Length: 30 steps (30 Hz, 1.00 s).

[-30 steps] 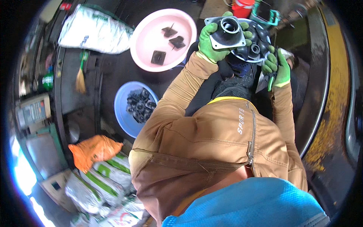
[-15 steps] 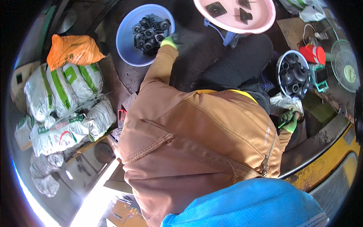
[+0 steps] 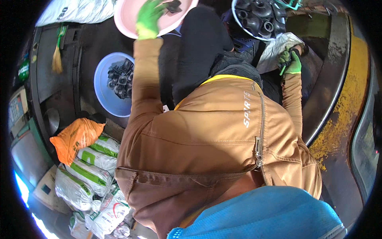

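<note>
**Left hand up at the pink basin, right hand down by the cloth**

Head view, the only one I had. I watched the left hand [image 3: 149, 18], green-gloved, stretched far out over the pink basin [image 3: 127, 20], fingers curled loosely; a small black part [image 3: 174, 5] lay just beside the fingertips, and I couldn't tell whether it was gripped or only touched. The right hand [image 3: 290, 61], also gloved, rested low on the right against a crumpled white cloth [image 3: 278, 44], fingers closed around something slim and green, too small to name. Beyond it sat a round tub of black moulded parts [image 3: 260, 18]. On the left, the blue basin [image 3: 105, 85] held a heap of similar black pieces [image 3: 121, 77]. By my reckoning plenty was left: both containers looked well stocked, the pink basin nearly bare. Sacks [image 3: 91, 175] lay near left.
</note>
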Each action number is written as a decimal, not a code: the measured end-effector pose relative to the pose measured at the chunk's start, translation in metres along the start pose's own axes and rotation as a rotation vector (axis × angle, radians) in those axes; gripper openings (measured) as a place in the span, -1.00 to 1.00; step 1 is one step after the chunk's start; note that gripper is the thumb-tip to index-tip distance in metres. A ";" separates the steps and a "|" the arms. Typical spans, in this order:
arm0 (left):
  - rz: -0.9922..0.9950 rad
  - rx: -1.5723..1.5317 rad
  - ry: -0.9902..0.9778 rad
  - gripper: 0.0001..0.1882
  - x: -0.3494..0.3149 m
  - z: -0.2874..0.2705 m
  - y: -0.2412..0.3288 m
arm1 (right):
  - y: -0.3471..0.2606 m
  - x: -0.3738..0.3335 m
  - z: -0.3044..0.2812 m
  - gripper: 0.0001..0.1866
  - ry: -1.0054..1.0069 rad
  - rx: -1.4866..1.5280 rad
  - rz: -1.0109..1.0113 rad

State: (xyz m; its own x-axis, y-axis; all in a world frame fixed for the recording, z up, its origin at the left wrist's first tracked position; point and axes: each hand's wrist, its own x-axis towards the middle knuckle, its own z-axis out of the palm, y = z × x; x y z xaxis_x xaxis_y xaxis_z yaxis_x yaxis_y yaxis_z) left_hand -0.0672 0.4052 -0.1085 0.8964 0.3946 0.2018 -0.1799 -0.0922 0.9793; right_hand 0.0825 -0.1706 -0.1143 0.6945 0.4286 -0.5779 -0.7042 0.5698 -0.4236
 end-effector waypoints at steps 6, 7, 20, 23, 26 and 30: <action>0.077 0.750 -0.779 -0.24 0.044 0.246 0.018 | 0.016 -0.010 0.013 -0.68 -0.005 -0.125 -0.064; -0.006 0.903 -0.785 -0.23 0.039 0.272 0.009 | 0.018 -0.013 0.018 -0.68 0.006 -0.140 -0.072; 0.469 0.542 -0.288 -0.28 -0.005 0.291 0.096 | 0.065 -0.040 0.125 -0.61 0.115 -0.633 -0.517; 0.645 0.549 -0.250 -0.36 0.001 0.282 0.141 | 0.055 -0.060 0.148 -0.78 -0.153 -0.337 -0.360; 0.566 0.422 -0.378 -0.33 0.007 0.280 0.159 | 0.056 -0.068 0.159 -0.74 -0.221 -0.211 -0.244; 0.571 0.069 -0.230 -0.41 0.008 0.288 0.157 | 0.066 -0.068 0.154 -0.59 0.006 -0.331 -0.209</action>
State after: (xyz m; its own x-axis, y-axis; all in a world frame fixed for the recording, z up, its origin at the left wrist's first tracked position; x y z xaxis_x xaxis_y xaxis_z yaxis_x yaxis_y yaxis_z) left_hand 0.0281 0.1308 0.0433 0.7323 0.0590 0.6784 -0.6370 -0.2927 0.7131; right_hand 0.0114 -0.0538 0.0044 0.8281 0.3224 -0.4586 -0.5575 0.3872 -0.7343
